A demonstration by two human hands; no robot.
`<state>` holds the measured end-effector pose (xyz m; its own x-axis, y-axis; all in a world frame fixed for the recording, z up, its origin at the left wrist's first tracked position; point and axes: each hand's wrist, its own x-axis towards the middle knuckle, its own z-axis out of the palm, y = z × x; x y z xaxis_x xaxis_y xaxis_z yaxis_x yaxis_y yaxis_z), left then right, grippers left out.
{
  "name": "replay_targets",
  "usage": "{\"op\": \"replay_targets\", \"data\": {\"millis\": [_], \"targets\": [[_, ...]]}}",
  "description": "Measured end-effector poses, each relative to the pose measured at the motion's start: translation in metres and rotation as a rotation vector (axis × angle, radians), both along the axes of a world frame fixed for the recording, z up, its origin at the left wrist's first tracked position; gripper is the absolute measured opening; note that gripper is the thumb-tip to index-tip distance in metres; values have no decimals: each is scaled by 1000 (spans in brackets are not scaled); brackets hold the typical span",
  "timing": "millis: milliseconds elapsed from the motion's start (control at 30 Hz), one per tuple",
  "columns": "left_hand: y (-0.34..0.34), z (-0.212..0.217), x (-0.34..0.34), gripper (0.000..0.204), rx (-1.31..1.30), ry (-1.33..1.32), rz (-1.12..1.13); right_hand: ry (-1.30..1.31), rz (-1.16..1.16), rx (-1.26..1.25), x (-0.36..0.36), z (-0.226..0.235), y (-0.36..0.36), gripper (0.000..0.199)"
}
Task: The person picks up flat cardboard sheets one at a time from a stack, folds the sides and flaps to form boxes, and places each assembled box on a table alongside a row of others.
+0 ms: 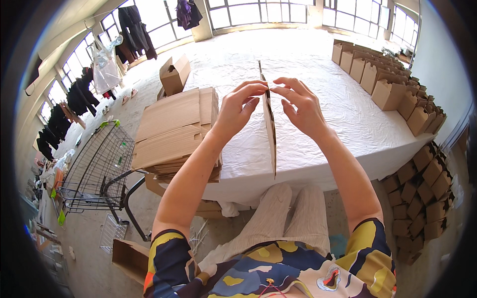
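A flattened cardboard box [271,130] stands on edge in front of me, seen almost edge-on above the white-covered table [318,144]. My left hand [240,110] reaches its left face, fingers bent and fingertips at the upper part of the board. From the other side my right hand [301,105] meets it with curved fingers, the thumb a little apart from them. The board is held upright between the two hands. Left of my left hand lies a thick stack of flattened cardboard boxes [169,126].
Rows of folded-up cardboard boxes [375,74] line the table's right side, and more are piled on the floor [422,193]. One assembled box [175,74] sits behind the flat stack. A wire shopping cart [97,169] stands at left, near an open carton [130,258].
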<state>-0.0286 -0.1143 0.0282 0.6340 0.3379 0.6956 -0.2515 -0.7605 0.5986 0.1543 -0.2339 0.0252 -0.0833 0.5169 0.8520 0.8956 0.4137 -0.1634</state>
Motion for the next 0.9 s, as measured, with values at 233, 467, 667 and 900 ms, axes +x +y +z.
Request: {"op": "replay_targets", "data": {"millis": [233, 467, 667, 900], "targets": [[-16, 12, 14, 34, 144, -35, -28, -43, -61, 62, 5, 2, -16, 45], [-30, 14, 42, 32, 243, -5, -87, -18, -113, 75, 24, 0, -38, 46], [-33, 21, 52, 28, 326, 79, -45, -65, -151, 33, 51, 6, -56, 42], [-42, 52, 58, 17, 652, 281, -64, -270, -140, -135, 59, 27, -77, 22]]}}
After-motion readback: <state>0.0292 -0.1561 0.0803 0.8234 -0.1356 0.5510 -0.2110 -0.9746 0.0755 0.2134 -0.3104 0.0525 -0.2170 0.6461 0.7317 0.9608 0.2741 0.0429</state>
